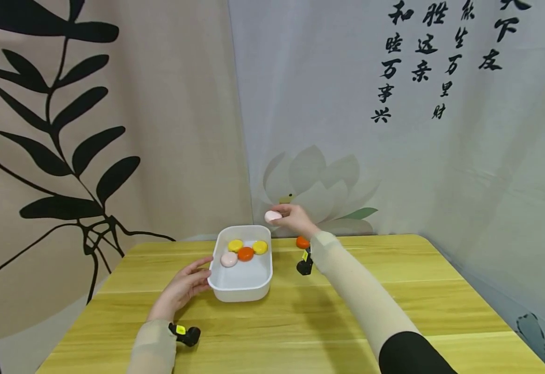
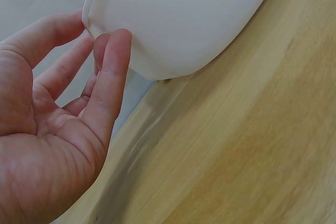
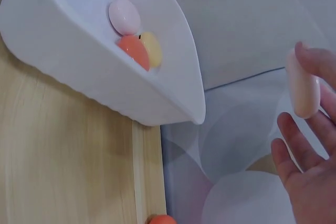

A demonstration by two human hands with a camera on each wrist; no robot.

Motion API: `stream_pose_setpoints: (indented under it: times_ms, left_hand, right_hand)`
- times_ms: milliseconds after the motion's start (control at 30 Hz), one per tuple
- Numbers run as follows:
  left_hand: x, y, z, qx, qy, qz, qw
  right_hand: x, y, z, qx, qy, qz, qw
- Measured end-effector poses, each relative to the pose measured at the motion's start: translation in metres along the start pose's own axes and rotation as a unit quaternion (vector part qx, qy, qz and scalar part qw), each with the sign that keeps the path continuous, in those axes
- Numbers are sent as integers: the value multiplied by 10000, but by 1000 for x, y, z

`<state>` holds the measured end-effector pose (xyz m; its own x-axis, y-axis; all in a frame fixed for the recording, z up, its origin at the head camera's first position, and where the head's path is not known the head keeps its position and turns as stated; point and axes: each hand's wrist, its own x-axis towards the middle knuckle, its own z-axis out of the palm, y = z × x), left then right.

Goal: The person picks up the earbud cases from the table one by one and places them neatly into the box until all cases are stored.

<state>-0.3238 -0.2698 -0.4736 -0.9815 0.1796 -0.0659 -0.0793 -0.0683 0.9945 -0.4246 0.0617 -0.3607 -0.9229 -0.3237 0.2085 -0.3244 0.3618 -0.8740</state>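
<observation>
A white rectangular box (image 1: pixel 241 294) stands on the table, with several smooth rounded pieces inside: yellow pieces (image 1: pixel 260 247), an orange piece (image 1: pixel 246 254) and a pale pink piece (image 1: pixel 228 259). Against the box's left side, my left hand (image 1: pixel 185 285) touches the wall and rim near a corner with extended, slightly bent fingers. Up beyond the box's far right corner, my right hand (image 1: pixel 294 219) pinches another pale pink rounded piece (image 3: pixel 303 85) between thumb and fingers. Its remaining fingers spread apart in the right wrist view.
One orange piece (image 1: pixel 302 242) lies at the table's back edge, right of the box, partly behind the right wrist's camera (image 1: pixel 304 266). The wooden table (image 1: pixel 253 337) ends at a printed cloth backdrop (image 1: pixel 183 130) close behind the box.
</observation>
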Motion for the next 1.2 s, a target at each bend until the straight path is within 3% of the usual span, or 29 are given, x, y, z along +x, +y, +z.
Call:
stream_pose_setpoints:
  times_ms: [200, 800, 1200]
  left_hand:
    - [0, 1, -1, 1, -83, 68, 9999]
    - [0, -2, -2, -9, -85, 92, 9999]
    - [-1, 3, 1, 42, 12, 25, 10000]
  right_hand:
    - [5, -1, 6, -62, -42, -219, 9997]
    - [8, -10, 27, 84, -140, 98, 9998]
    - [14, -13, 38, 192, -351, -19, 9992]
